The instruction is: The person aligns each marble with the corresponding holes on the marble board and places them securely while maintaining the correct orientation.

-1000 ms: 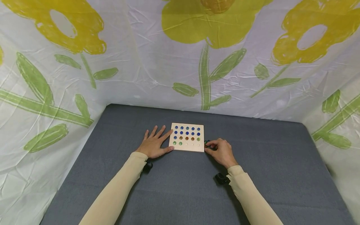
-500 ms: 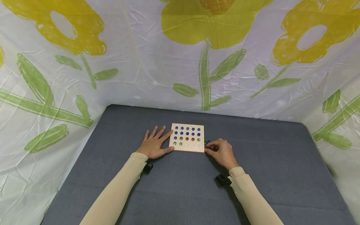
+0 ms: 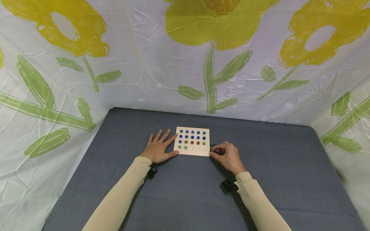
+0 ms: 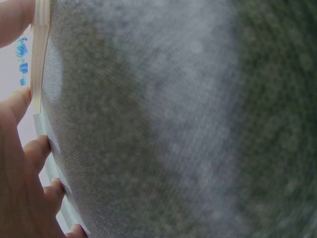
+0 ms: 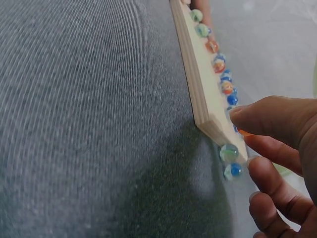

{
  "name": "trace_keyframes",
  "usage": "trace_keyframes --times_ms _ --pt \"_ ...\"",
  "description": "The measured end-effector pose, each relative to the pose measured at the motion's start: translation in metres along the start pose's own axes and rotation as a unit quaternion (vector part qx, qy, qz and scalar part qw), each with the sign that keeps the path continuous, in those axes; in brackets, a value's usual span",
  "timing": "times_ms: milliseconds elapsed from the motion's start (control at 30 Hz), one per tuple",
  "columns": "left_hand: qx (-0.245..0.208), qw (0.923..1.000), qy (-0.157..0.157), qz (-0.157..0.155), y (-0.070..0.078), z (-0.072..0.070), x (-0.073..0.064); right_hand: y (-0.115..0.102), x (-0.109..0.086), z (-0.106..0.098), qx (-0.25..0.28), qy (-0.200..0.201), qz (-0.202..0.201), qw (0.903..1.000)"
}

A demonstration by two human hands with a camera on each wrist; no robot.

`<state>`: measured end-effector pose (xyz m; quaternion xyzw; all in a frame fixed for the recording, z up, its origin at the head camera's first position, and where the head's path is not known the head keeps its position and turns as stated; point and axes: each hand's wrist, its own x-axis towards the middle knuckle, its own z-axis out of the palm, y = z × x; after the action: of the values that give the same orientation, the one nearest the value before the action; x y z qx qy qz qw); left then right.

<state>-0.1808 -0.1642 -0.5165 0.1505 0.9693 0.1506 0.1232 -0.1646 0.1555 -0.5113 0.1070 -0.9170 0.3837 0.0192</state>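
A pale wooden board with rows of round hollows lies on the table, mostly filled with glass marbles in blue, orange and green. Its front row has two green marbles at the left and bare hollows at the right. My left hand lies flat with spread fingers, thumb and index finger touching the board's left edge. At the right edge, my right hand pinches an orange marble between thumb and index finger; they largely hide it. A clear green marble and a blue one sit beside the board.
Dark grey cloth covers the table. Behind and at both sides hangs a white curtain with yellow flowers. A small black camera is worn at the right wrist.
My right hand has shifted very slightly left, its fingertips now at the board's front right corner. The left hand and the board stay in place.
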Motion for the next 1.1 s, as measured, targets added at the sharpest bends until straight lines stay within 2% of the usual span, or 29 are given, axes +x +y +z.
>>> trace_keyframes --times_ms 467,1100 --pt "0.009 1.0000 -0.001 -0.001 0.002 -0.001 0.000 -0.013 0.005 0.008 0.014 0.001 -0.009 0.9999" --pt "0.007 1.0000 -0.002 -0.005 0.002 -0.001 0.001 -0.032 0.016 0.028 0.028 0.010 -0.057 0.9979"
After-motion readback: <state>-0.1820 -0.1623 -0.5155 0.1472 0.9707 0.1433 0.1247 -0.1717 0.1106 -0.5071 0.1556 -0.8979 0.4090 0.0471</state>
